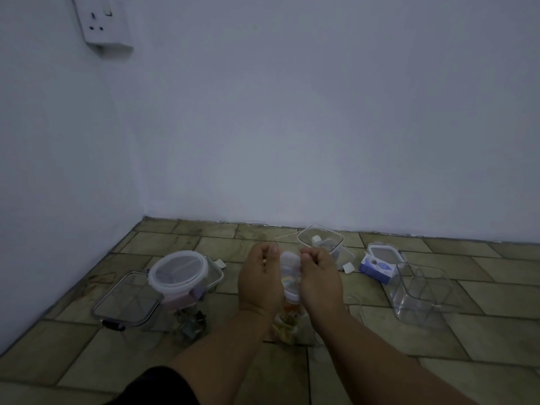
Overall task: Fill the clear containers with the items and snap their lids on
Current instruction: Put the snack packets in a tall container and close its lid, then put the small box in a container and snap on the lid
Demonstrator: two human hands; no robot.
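Note:
Both hands are raised over the tiled floor (117, 361), gripping a small clear container (290, 276) with a white lid between them. My left hand (258, 280) holds its left side and my right hand (320, 280) its right side, fingers curled at the top. Under the hands lies a clear bag of colourful items (287, 321), partly hidden. An empty clear square container (420, 290) stands at the right. A round container with a white lid (178, 273) stands at the left.
A flat rectangular lid (127, 301) lies at the left, with a pile of small dark items (190, 323) beside it. Another clear container (321, 238) tilts near the wall. A blue-white box (377, 267) and a white-rimmed lid (382, 252) lie at the right. A wall socket (100, 21) is at the upper left.

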